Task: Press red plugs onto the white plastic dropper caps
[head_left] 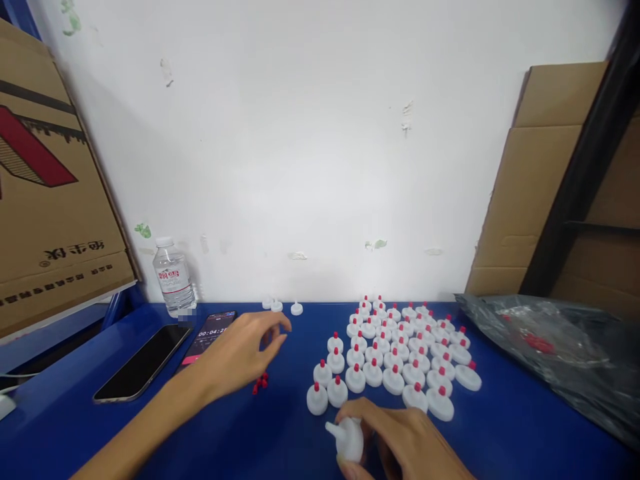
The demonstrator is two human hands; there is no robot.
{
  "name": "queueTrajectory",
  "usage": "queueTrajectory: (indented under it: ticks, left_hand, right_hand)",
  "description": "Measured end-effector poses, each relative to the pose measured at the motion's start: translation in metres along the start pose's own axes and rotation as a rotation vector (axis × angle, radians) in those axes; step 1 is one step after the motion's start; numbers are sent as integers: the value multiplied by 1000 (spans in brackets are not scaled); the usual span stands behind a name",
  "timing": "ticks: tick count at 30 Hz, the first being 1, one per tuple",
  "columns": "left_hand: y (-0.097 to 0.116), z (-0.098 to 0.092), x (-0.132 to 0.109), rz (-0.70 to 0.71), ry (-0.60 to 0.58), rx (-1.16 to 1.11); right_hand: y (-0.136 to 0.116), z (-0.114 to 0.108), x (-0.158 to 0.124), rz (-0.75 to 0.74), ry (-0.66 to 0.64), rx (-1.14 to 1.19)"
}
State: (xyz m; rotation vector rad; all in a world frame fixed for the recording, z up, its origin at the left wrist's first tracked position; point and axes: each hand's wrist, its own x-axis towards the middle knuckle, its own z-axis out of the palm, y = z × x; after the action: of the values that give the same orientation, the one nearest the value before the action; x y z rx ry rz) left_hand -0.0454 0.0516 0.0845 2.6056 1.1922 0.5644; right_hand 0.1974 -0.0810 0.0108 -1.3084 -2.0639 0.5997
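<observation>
My right hand [400, 427], low in the picture, grips a white nozzle cap [349, 440] between thumb and fingers. The cap is tilted, its bare spout pointing left with no red tip on it. My left hand [253, 343] hovers left of the middle, fingers curled, with a small gap between thumb and forefinger and nothing visible there. Just below it lie a few small red tips [260, 383] on the blue table [225, 433]. Several white nozzle caps with red tips [393, 380] stand upright in a cluster beyond my right hand.
Near the wall stand a few white nozzle caps without red tips [297, 309]. At left are a water bottle [173, 277], a dark phone [144, 363] and a phone showing a timer [213, 333]. A dark plastic bag [560, 360] lies at right. Cardboard [50, 220] rises at left.
</observation>
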Motion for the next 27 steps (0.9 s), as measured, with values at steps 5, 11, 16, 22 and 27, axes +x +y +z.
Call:
queueTrajectory:
  ticks: [5,11,16,22,27]
  left_hand:
    - [-27,-13,-1,-218,-221,210]
    - [-22,-12,-15,-396,-652,95]
    - [-19,-9,-13,-379,-680,87]
    - [-26,-10,-13,-355,-686,62]
    - [-13,-20,-16,-310,-702,25]
  right_hand:
    - [6,1,3,-25,77,-114]
    - [14,8,-1,-99,105,-213]
    - [15,15,-6,-135,124,-239]
    - [13,15,-7,-130,130,-211]
    - [11,14,-7,-117,125,-223]
